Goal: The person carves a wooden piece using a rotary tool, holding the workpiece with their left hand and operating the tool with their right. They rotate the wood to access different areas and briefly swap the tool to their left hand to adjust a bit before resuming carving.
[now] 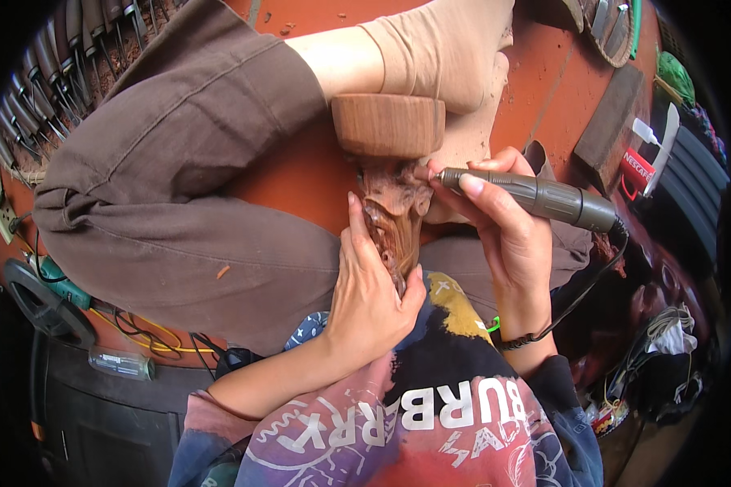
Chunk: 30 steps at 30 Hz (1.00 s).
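A brown wood carving [402, 231] with a knotty, glossy surface lies between my crossed legs. Its thick round wooden base [388, 126] points away from me and rests against a socked foot. My left hand [369, 292] is wrapped round the carving's near part, fingers along its left side and thumb at its right. In a pen-like grip, my right hand [503, 215] holds a dark corded rotary tool [548, 199]. The tool's tip points left at the narrow neck of the carving below the base; fingers hide whether it touches.
Several carving chisels [61, 69] lie at the far left. A power strip [0, 211], yellow cord [150, 345] and clear bottle [122, 364] are at left. To the right are a dark wooden block [613, 126], a red packet [638, 170] and the tool's black cable [589, 292].
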Available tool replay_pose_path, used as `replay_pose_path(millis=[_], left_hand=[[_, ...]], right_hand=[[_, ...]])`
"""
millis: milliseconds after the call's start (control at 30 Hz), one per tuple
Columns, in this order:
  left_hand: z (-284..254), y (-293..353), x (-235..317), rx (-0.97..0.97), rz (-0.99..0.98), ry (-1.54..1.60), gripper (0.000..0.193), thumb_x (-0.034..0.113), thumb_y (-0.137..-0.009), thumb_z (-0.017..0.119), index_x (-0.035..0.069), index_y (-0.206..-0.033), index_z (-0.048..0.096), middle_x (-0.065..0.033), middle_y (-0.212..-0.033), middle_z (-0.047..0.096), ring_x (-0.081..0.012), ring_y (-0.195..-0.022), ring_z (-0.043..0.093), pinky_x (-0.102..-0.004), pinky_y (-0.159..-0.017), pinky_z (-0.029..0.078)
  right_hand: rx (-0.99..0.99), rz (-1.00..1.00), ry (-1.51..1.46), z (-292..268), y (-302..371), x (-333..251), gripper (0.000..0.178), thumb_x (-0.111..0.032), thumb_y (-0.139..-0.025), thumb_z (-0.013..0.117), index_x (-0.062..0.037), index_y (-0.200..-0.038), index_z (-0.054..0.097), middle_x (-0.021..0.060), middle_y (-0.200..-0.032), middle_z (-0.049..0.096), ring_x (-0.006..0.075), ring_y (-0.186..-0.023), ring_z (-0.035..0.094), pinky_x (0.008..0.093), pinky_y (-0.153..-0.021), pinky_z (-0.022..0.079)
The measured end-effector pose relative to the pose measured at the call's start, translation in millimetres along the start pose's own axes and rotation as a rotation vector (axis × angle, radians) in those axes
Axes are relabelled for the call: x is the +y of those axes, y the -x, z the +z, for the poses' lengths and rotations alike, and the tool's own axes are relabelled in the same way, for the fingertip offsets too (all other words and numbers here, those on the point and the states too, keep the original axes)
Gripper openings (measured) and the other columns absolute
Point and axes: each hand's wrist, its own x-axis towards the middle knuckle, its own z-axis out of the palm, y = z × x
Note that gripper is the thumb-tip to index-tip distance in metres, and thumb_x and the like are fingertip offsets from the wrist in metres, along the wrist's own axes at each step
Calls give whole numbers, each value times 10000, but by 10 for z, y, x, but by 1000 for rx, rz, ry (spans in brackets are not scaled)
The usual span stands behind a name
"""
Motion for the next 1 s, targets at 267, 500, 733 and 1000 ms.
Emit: replay_pose_path(millis=[267, 500, 733, 1000], left_hand=[[-59, -26, 30, -44, -6, -16, 984, 82, -767, 600, -142, -1432, -89, -405, -1193, 349, -532, -1091, 446, -535, -996, 362], [-78, -31, 37, -42, -13, -6, 978, 79, -761, 604, -148, -1432, -70, -398, -1188, 357, -524, -1083, 451, -529, -983, 375], [-77, -32, 40, -41, -20, 1, 983, 78, -758, 610, -149, -1432, -68, -388, -1168, 367, -513, -1056, 459, -523, -965, 387], [-47, -16, 7, -30, -10, 16, 984, 71, -754, 608, -137, -1437, -70, -396, -1198, 352, -523, -1094, 447, -537, -987, 366]], right_hand=[[-88, 150, 161, 65, -129, -277, 207, 40, -801, 651, -46, -892, 485, 91, -873, 617, 348, -1030, 660, 419, -905, 547], [-99, 165, 259, 68, -195, -320, 221, 39, -779, 673, -39, -884, 494, 109, -894, 635, 338, -1013, 670, 372, -881, 546], [-171, 234, 240, 82, -221, -382, 214, 19, -810, 706, -21, -866, 503, 166, -977, 686, 209, -891, 686, 337, -731, 602], [-244, 21, 214, 2, -97, -232, 191, 19, -823, 704, -10, -883, 525, 153, -931, 680, 253, -1046, 649, 332, -803, 580]])
